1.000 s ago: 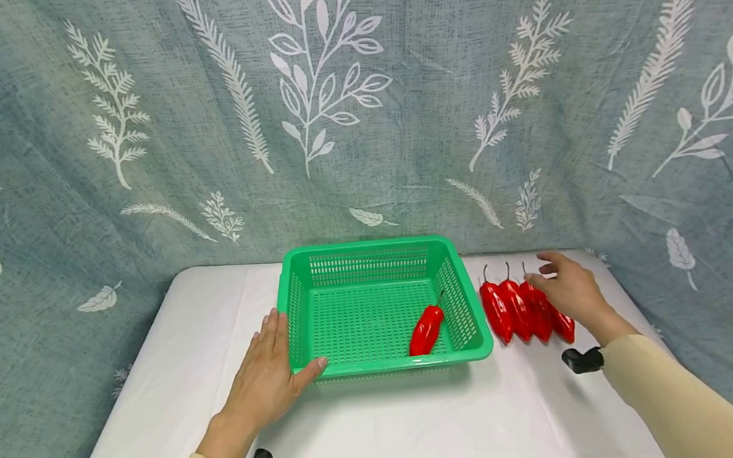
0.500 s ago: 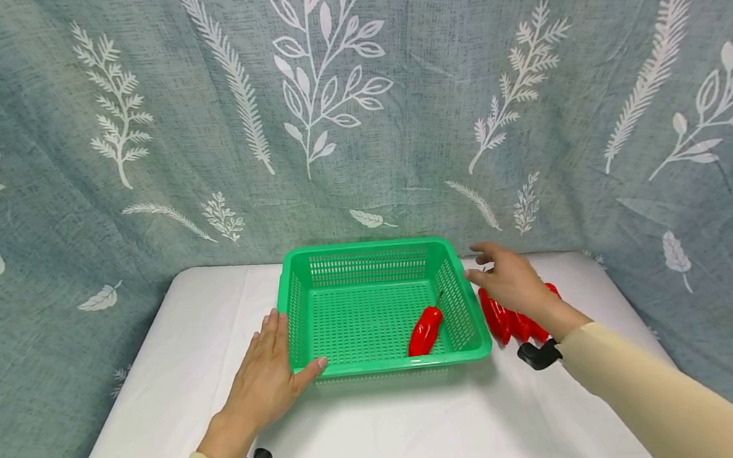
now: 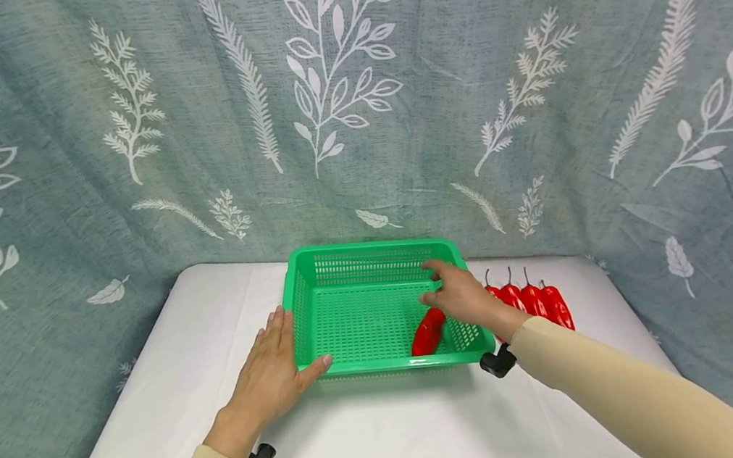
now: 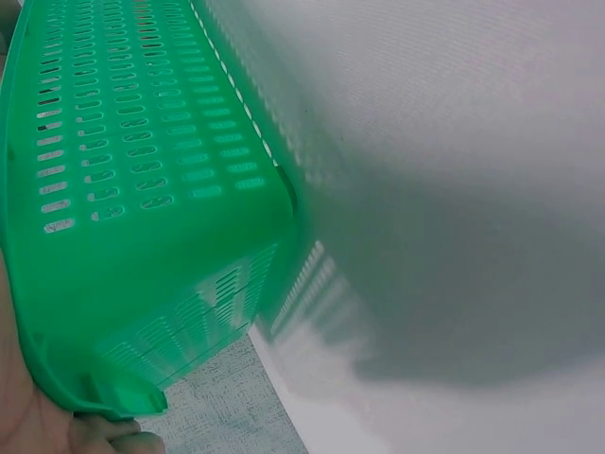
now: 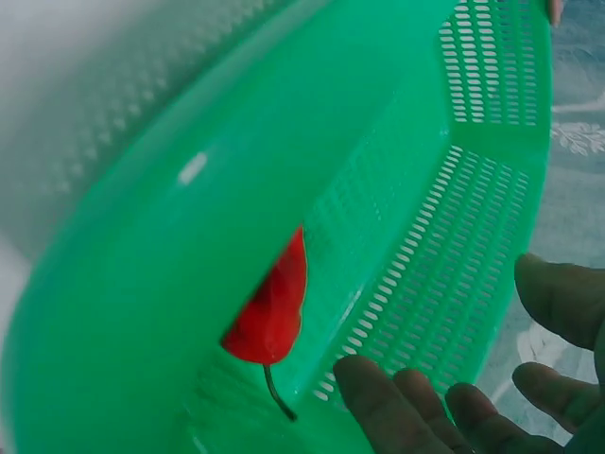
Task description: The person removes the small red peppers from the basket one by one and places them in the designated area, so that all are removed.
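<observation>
A green perforated plastic basket [image 3: 394, 364] sits on the white-covered table, with one red chili pepper [image 3: 428, 334] lying inside near its right wall. My left hand [image 3: 264, 376] rests on the left rim, fingers extended and thumb along the front edge. Over the basket's right side hovers my right hand [image 3: 460, 295], thumb and fingers spread apart. Its fingers [image 5: 378, 407] are close to the pepper's stem in the right wrist view, and nothing is held. The hand partly covers the pepper's stem end in the head view.
Several red chili peppers [image 3: 532, 298] lie side by side on the table, right of the basket, partly behind the right forearm. A grey-green curtain [image 3: 368, 178] with white leaf prints hangs behind the table [image 3: 384, 431].
My right hand has moved left from above the row of peppers to over the basket's right side. The left hand stays on the rim, and the head view has shifted slightly.
</observation>
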Motion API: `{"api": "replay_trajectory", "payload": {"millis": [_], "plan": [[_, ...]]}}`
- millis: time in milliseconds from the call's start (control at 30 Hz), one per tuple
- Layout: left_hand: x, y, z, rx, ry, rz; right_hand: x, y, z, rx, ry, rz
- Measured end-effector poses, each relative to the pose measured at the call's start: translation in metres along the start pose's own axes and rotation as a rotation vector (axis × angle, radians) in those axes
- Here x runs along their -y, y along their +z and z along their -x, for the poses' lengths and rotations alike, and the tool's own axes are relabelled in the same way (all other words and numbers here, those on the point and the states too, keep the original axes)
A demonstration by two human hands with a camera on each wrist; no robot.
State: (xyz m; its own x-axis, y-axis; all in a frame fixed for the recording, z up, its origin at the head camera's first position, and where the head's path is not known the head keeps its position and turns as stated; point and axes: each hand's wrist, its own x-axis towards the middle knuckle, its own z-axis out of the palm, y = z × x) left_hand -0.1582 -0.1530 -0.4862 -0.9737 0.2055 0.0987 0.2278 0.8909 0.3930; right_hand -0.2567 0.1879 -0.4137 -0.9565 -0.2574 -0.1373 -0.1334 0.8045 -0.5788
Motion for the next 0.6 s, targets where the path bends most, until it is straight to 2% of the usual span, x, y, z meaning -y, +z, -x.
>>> {"api": "replay_trajectory", "payload": {"millis": [333, 600], "plan": [[0.001, 0.001, -0.002, -0.006, 0.004, 0.004, -0.002, 0.008, -0.016, 0.182, -0.043, 0.015], [0.003, 0.001, -0.001, -0.005, 0.004, -0.005, -0.005, 0.011, -0.026, 0.302, -0.024, 0.021]]}}
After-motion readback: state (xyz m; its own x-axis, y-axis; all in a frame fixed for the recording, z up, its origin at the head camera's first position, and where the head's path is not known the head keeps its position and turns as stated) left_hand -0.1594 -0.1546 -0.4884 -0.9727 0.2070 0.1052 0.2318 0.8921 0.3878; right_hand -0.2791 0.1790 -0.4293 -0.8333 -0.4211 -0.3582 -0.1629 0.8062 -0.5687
